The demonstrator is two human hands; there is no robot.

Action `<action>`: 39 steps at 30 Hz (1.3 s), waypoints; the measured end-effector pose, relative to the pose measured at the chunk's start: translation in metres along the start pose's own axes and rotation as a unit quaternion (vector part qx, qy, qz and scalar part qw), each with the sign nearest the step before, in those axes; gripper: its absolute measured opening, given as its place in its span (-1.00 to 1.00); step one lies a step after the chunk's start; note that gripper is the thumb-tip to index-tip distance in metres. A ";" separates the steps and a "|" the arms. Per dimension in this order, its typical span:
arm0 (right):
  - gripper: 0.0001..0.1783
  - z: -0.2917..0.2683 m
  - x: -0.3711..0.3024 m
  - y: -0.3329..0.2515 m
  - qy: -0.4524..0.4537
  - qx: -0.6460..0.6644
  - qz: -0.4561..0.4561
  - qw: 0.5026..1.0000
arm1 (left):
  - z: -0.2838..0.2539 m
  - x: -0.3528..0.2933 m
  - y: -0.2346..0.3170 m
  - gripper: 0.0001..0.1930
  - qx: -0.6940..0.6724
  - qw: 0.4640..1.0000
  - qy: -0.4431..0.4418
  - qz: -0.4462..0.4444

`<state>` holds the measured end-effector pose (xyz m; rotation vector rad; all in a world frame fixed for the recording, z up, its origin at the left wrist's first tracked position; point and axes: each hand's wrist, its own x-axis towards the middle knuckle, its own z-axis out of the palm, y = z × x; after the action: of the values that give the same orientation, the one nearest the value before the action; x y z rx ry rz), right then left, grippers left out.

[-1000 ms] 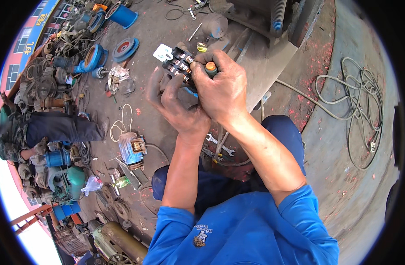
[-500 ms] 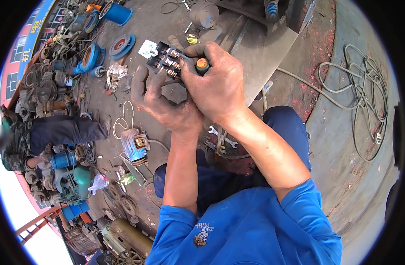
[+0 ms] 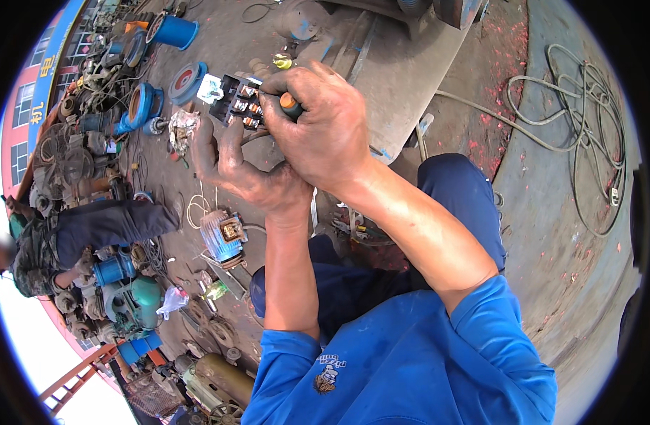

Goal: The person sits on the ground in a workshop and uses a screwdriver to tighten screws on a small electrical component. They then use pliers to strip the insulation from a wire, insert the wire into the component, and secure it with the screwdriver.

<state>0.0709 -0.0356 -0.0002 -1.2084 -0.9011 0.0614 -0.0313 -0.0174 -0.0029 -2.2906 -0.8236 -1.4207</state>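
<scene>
A black electrical switch block point(image 3: 237, 103) with copper contacts and a white plate at its left end is held up in front of me. My left hand point(image 3: 248, 170) grips it from below, its thumb and fingers curled around the near side. In my right fist point(image 3: 323, 124) is a screwdriver point(image 3: 291, 105) with an orange-ended, dark green handle. Its shaft is hidden behind my fingers, so I cannot tell whether the tip touches a screw. Both hands are close together, the right wrist crossing in front of the left.
A blue motor point(image 3: 223, 234) with an open terminal box stands below my left hand. Hand tools point(image 3: 357, 225) lie between my knees. A metal plate point(image 3: 403, 78) is ahead, a coiled cable point(image 3: 587, 113) at right. Another person point(image 3: 91, 234) works at left among several motors and pumps.
Both hands, with the switch block and screwdriver, have shifted slightly left in the view. The surroundings have shifted a little too. Both grips look the same.
</scene>
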 end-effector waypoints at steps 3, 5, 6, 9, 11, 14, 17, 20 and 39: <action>-0.82 0.003 -0.002 0.004 0.006 0.016 -0.007 1.000 | 0.000 -0.002 0.001 -0.32 -0.015 0.999 -0.023 -0.029; -0.82 0.002 -0.003 0.003 0.003 0.029 -0.005 1.000 | 0.001 -0.003 -0.001 -0.33 -0.035 0.999 -0.014 -0.038; -0.83 0.001 -0.005 0.002 -0.001 0.033 0.000 0.999 | 0.001 -0.006 -0.002 -0.34 -0.044 0.998 -0.011 -0.042; -0.84 0.002 -0.002 0.000 0.009 0.039 0.005 0.999 | 0.002 -0.003 -0.002 -0.35 -0.054 0.997 -0.011 -0.046; -0.84 0.003 -0.004 0.001 0.016 0.044 0.003 0.999 | 0.001 -0.003 0.000 -0.35 -0.062 0.996 -0.012 -0.055; -0.84 0.004 -0.002 0.001 0.023 0.045 -0.009 0.999 | 0.003 -0.002 0.000 -0.36 -0.089 0.994 0.002 -0.066; -0.84 0.007 -0.004 0.001 0.024 0.032 -0.012 0.999 | 0.004 -0.006 -0.003 -0.37 -0.101 0.992 0.013 -0.072; -0.85 0.008 -0.002 -0.001 0.027 0.049 -0.014 0.998 | 0.003 -0.003 -0.002 -0.37 -0.093 0.993 0.017 -0.076; -0.85 0.000 -0.003 -0.002 -0.013 -0.031 -0.001 0.999 | 0.002 -0.005 -0.009 -0.36 -0.099 0.993 0.012 -0.068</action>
<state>0.0681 -0.0383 -0.0001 -1.2665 -0.9322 0.0490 -0.0375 -0.0110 -0.0087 -2.3951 -0.8808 -1.6538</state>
